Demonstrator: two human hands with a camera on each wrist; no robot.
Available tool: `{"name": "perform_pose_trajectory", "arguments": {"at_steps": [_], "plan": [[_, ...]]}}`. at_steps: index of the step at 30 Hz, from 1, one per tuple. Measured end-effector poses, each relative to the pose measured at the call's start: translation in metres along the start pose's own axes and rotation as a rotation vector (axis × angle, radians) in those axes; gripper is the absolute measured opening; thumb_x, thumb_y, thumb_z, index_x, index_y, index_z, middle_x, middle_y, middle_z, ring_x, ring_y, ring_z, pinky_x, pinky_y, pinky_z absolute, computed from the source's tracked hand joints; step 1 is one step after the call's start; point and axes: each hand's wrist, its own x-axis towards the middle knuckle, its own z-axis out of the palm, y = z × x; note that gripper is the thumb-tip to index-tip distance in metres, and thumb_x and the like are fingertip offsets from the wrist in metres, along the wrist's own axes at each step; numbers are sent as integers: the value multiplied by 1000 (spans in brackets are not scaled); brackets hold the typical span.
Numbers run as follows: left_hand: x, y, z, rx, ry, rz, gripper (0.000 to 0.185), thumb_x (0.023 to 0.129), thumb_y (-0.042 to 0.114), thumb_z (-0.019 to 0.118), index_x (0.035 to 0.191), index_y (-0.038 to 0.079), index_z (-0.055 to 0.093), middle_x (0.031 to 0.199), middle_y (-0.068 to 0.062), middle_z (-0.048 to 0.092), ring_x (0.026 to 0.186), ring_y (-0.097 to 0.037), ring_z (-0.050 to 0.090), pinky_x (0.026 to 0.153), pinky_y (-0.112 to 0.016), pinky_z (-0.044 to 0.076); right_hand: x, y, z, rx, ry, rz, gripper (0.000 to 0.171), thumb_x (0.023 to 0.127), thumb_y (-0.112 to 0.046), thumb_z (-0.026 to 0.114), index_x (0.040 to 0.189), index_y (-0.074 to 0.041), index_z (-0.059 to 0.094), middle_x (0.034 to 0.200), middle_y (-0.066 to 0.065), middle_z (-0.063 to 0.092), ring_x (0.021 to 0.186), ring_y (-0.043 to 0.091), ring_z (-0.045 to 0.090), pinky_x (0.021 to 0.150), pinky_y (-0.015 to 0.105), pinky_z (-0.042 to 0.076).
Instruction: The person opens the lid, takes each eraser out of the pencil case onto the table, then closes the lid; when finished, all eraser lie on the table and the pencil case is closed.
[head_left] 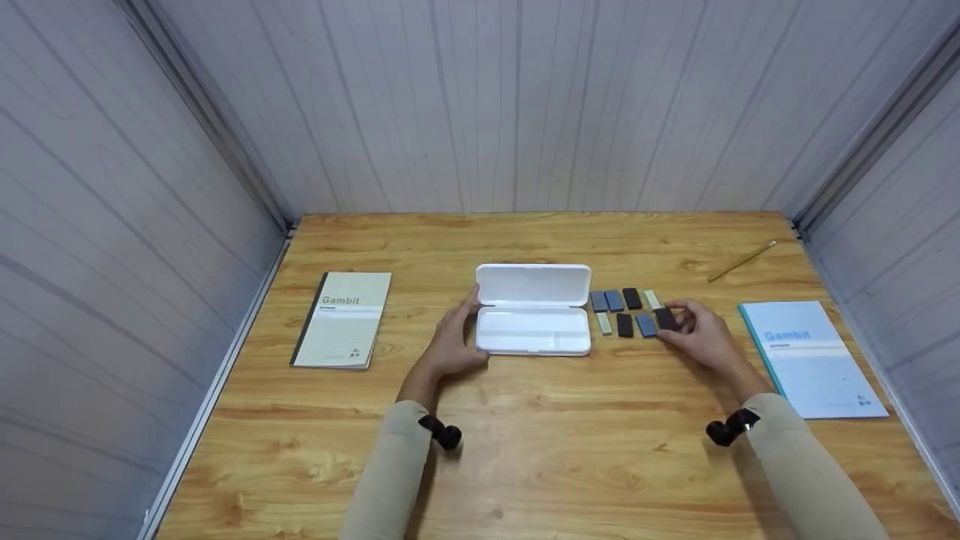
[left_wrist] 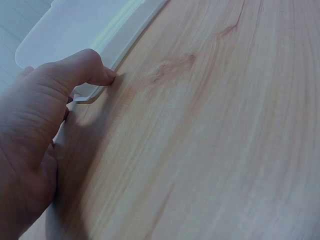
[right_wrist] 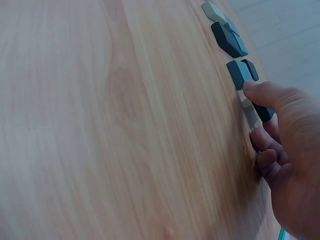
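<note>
Landmark = white case (head_left: 533,319), lid up, mid-table (head_left: 525,450).

Your left hand (head_left: 452,341) sits at the case's left end, thumb and fingers curled against its edge, steadying it. Left wrist view shows the thumb tip on the tray corner, wood right below.

Your right hand (head_left: 701,335) is just right of the case, fingertips pinching a black block (head_left: 665,318), the end piece of the near row. Grip narrow, on that block only. The block looks still down on the table; can't tell if it's lifted.

Rest of the blocks (head_left: 622,311) lie in two short rows between the case and your right hand: blue-grey, black, pale green.

Risks, judged:
- Blocks sit close together, so a wide finger could nudge the blue-grey neighbour out of line.
- Pinch is at the tips and the block is small and smooth, so it could slip or twist if you squeeze off-centre.
- Case looks light plastic w/ lid hinged back; it may slide or tip rearward if the left hand eases off.

Materials: case is glossy hard plastic w/ rounded corners and a shallow tray. Blocks are matte, flat, rectangular. Table is varnished wood grain.

Further from the case: tan notebook (head_left: 343,319) to the left, blue notebook (head_left: 811,356) to the far right, pencil (head_left: 741,261) behind-right.
</note>
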Motion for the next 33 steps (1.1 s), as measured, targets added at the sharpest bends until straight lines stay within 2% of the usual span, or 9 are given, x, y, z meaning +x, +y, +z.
{"name": "perform_pose_trajectory", "arguments": {"at_steps": [9,16,26,33], "plan": [[2,-3,1,12,0,12,127,77,15,87,183,16,16,168,-14,60,166,-35,42,143,-61,16,-3,4,-2,0,-14,15,60,104,-20,82,156,1,60,120,18,65,93,8,57,78,18,48],[0,-1,1,17,5,-2,128,76,15,87,183,18,16,169,-13,59,164,-35,43,140,-62,25,-2,4,-3,-8,-34,10,63,105,-22,82,157,2,58,123,22,66,96,10,58,80,19,49],[0,0,1,30,7,3,126,78,14,87,183,17,17,168,-12,60,163,-35,44,140,-61,26,2,-3,-12,-2,-60,21,62,107,-17,77,161,2,54,126,19,62,98,14,59,79,19,51],[0,-1,1,8,17,24,125,76,14,86,182,16,20,164,-13,63,159,-36,47,138,-61,29,6,-17,-10,1,-47,-37,61,106,-18,79,158,4,56,124,23,63,95,9,58,78,20,49]]}}
